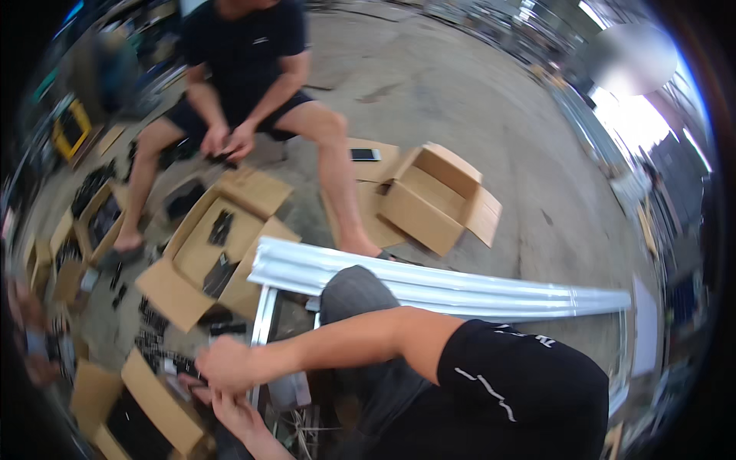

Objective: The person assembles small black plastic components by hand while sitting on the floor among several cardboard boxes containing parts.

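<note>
At the lower left my two hands come together above the black parts on the floor. My right hand (225, 363) is closed, its arm reaching across from the right in a black sleeve. Just below it my left hand (231, 412) is closed too, fingers pointing left. Something small and dark shows between the fingers, too blurred to name. Beside my hands stands an open cardboard box (159, 400) with black contents. Several loose black parts (157, 341) lie on the floor close by. My knee (353, 295) in grey cloth is next to a white ribbed metal panel (452, 287).
Across from me a seated person holds a small dark thing in both hands (228, 144). Between us stands an open cardboard box (178, 285) with a few black parts. Another open box (433, 195) and a phone (365, 155) on flat cardboard lie farther off. More boxes (100, 222) stand left.
</note>
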{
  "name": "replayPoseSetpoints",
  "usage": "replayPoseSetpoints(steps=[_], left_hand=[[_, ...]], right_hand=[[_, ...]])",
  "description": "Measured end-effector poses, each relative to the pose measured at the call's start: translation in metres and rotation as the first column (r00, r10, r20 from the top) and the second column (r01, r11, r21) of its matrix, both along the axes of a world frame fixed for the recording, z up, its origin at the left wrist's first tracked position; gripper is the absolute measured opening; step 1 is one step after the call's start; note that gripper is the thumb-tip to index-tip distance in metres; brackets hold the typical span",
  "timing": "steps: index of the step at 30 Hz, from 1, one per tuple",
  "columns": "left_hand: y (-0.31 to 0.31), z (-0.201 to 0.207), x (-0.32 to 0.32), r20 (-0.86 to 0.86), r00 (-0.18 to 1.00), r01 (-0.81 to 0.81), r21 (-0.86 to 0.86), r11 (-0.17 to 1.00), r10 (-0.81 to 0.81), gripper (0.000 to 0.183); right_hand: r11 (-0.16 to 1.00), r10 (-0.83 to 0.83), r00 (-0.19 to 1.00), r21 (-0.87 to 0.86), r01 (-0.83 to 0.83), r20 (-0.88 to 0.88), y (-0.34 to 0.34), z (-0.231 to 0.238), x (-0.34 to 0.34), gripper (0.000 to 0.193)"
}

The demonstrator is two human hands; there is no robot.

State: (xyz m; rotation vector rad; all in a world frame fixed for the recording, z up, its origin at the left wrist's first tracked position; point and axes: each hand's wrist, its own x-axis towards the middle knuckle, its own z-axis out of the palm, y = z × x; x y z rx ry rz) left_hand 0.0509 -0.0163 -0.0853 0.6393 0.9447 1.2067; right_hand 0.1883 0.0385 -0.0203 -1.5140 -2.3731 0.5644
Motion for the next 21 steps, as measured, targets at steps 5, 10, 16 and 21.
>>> replayPoseSetpoints(steps=[5, 10, 16, 21], left_hand=[[0.006, -0.024, -0.015, -0.048, 0.998, 0.045, 0.020, 0.999, -0.044, 0.031], [0.006, -0.067, -0.043, -0.670, 0.739, 0.255, 0.181, 0.950, -0.070, 0.027], [-0.003, -0.038, -0.003, -0.896, 0.388, 0.474, 0.395, 0.787, 0.216, 0.026], [-0.011, -0.016, 0.018, -0.908, 0.298, 0.587, 0.418, 0.693, 0.295, 0.026]], right_hand=[[0.996, 0.065, 0.998, 0.061, -0.066, 0.014, -0.006, -0.004, -0.006, 0.030], [0.996, -0.010, 0.991, 0.084, -0.002, 0.135, 0.010, -0.053, -0.013, 0.021], [0.998, -0.054, 0.997, 0.047, 0.052, 0.051, -0.017, -0.001, 0.023, 0.017], [0.997, -0.070, 0.996, 0.037, 0.068, 0.056, -0.019, 0.000, 0.037, 0.013]])
